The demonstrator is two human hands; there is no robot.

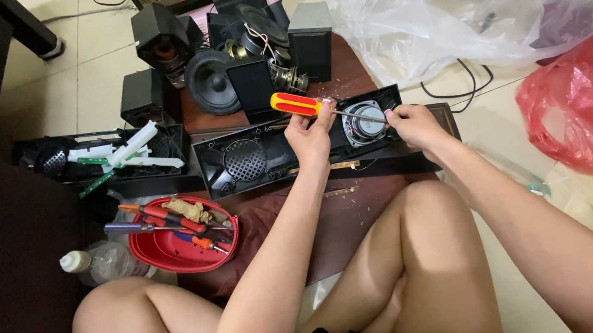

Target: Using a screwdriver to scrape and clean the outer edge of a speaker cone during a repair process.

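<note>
My left hand (310, 137) grips a screwdriver (295, 103) with a red and yellow handle, held level, its metal shaft running right across a round silver speaker driver (364, 121). My right hand (412, 124) pinches the shaft's tip end at the driver's right edge. The driver sits in a long black speaker housing (241, 163) that lies on the floor before my knees, with a round mesh grille (245, 160) left of my hand.
A red bowl (156, 252) of pliers and screwdrivers sits at the lower left beside a plastic bottle (100, 262). Several black speaker boxes (311, 39) and loose drivers crowd the back. Clear bag (438, 20) and red bag (574, 112) lie right.
</note>
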